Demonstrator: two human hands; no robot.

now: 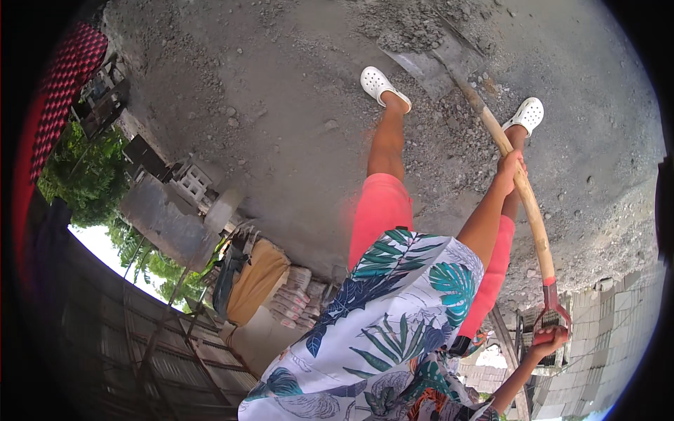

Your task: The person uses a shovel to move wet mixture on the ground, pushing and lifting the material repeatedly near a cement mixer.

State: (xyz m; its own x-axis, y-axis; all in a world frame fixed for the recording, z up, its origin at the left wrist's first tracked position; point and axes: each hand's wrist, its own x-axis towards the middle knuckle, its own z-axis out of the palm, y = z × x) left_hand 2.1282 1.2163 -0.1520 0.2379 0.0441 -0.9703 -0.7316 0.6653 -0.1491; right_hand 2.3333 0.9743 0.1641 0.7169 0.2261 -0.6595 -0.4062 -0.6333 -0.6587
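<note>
A long-handled shovel slants across the right side of the head view, with a pale wooden shaft (537,224). Its flat metal blade (421,67) lies low at the ground beside a heap of grey gravelly mix (404,27). My left hand (512,168) is wrapped round the middle of the shaft. At the near end, my right hand (551,342) closes on the red D-shaped handle (550,302). The blade lies between my feet, each in a white clog, the left clog (379,84) and the right clog (526,116).
Grey dirt and loose stones (449,147) cover the ground. At left are a hollow concrete block (191,181), a metal sheet (165,217), a tan cover (256,281) and stacked bags (291,298). Stacked grey blocks (604,330) stand at lower right, and corrugated metal (168,351) at lower left.
</note>
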